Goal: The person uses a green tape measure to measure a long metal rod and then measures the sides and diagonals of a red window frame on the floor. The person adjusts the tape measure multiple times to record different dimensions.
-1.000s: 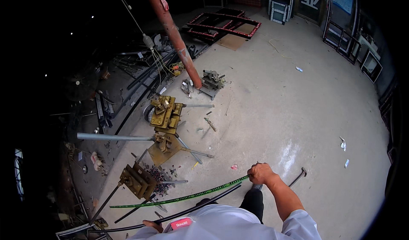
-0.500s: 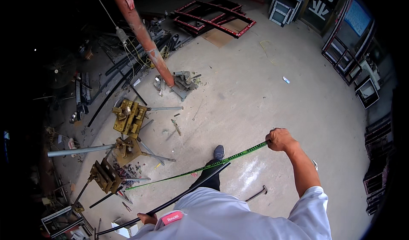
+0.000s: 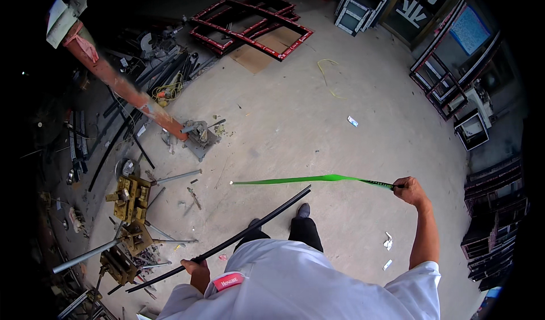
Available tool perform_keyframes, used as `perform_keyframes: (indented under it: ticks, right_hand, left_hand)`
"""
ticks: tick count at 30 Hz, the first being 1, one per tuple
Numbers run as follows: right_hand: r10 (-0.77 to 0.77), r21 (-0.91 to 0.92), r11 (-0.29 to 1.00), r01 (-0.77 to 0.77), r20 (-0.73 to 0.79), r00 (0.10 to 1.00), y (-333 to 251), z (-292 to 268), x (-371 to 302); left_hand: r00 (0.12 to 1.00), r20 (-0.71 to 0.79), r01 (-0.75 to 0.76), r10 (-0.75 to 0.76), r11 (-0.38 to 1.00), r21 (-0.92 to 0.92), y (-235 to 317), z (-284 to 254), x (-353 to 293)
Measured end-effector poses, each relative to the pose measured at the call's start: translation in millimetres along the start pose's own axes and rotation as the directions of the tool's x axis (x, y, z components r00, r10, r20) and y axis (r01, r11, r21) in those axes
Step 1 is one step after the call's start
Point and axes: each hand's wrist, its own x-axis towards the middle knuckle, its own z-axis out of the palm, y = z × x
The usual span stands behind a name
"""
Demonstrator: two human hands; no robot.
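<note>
My left hand point(image 3: 197, 273), low on the left, is closed around a long black bar point(image 3: 255, 220) that slants up and to the right, past my legs. Stretched out to the right, my right hand point(image 3: 411, 191) grips the end of a green tape measure point(image 3: 318, 179). Its blade runs out to the left above the floor, twisted near the middle, with the free tip beyond the upper end of the bar. Whatever else sits inside the right fist is hidden by the fingers.
Yellow-brown metal machines with bar legs point(image 3: 133, 198) stand at left, near a leaning rust-red post point(image 3: 125, 90). Red-and-black frames point(image 3: 250, 27) lie at the back. More frames point(image 3: 440, 81) lean along the right wall. A yellow cord point(image 3: 325, 76) and white scraps point(image 3: 388, 240) lie on the floor.
My view has turned to the right. The tape's far end has come off the lower left and now points left, more level. The bar stays in my left hand; my right hand keeps its grip.
</note>
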Motion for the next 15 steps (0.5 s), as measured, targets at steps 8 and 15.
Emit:
perform_keyframes:
  ticks: [8,15]
  right_hand:
    - [-0.182,-0.308,0.947,0.086,-0.300,0.937,72,-191,164]
    - [-0.318,-0.664,0.726,-0.180,-0.555,0.768,91,-408,250]
  left_hand:
    - [0.992,0.069,-0.106,0.107,0.994,-0.015,-141,179,-163]
    - [0.933,0.358,0.001,0.035,0.995,-0.101,-213,332,-301]
